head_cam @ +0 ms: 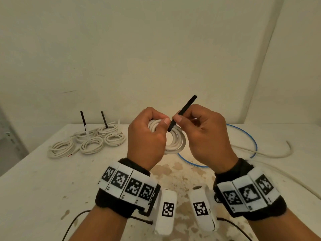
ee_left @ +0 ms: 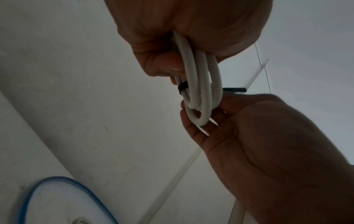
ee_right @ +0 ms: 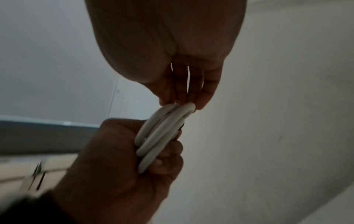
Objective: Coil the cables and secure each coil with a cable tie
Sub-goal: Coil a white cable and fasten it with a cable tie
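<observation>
Held above the worktop: white coil clenched in left hand, black tie pinched by right hand just beside, long axis slanting up-right from the coil, band already around the strands.

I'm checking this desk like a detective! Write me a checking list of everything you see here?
Surface: pale table, brown stains near the middle.
Job's things: white coil held above the table; black cable tie round it, tail sticking up.
Clutter: five finished coils at the back left, two with black tie tails upright.
Grippers: left hand grips the white coil; right hand pinches the cable tie.
Cables: loose blue cable and loose white cable lie on the right.
Surroundings: plain cream wall behind; nothing else seen.
</observation>
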